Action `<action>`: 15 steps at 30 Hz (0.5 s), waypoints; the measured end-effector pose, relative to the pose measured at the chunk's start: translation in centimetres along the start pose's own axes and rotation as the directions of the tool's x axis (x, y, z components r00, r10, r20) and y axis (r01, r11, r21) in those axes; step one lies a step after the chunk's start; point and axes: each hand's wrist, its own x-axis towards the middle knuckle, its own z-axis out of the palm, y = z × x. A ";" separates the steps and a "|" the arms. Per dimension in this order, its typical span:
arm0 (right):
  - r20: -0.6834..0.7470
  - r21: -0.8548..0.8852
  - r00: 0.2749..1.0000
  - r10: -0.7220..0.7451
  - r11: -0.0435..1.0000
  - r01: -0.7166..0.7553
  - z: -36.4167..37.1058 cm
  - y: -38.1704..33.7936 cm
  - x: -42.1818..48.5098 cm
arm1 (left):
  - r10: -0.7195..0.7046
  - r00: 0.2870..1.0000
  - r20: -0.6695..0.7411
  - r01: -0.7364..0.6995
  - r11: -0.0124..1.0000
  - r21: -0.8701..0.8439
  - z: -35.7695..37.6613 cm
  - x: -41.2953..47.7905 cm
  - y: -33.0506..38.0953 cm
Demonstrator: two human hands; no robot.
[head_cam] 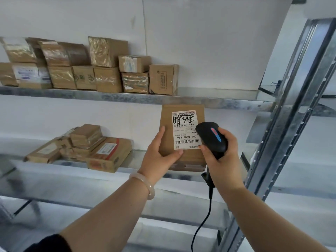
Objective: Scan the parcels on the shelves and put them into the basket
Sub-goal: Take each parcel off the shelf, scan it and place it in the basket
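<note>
Both hands grip: left hand parcel, right hand scanner.

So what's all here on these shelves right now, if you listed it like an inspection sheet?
Surface: upper shelf and lower shelf, both metal.
Job's things: held parcel, label facing the camera; stacked boxes on the upper shelf; loose pile on the lower; basket not in view.
Clutter: binder clip, right of the upper shelf.
Hands: left hand grips the held parcel; right hand grips the scanner, aimed at the label.
Cables: scanner cable hangs down.
Surroundings: white wall, metal upright.
</note>
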 end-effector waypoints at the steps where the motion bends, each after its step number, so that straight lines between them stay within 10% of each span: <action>1: 0.011 -0.001 1.000 0.013 1.000 -0.013 0.5 0.3 -0.4 | -0.013 1.000 0.004 0.013 1.000 0.005 -0.5 -0.2 -0.5; 15: 0.238 0.006 0.970 0.042 0.999 -0.045 12.6 2.0 -4.3 | -0.113 0.978 -0.175 0.115 0.993 0.006 -12.7 -2.7 -7.3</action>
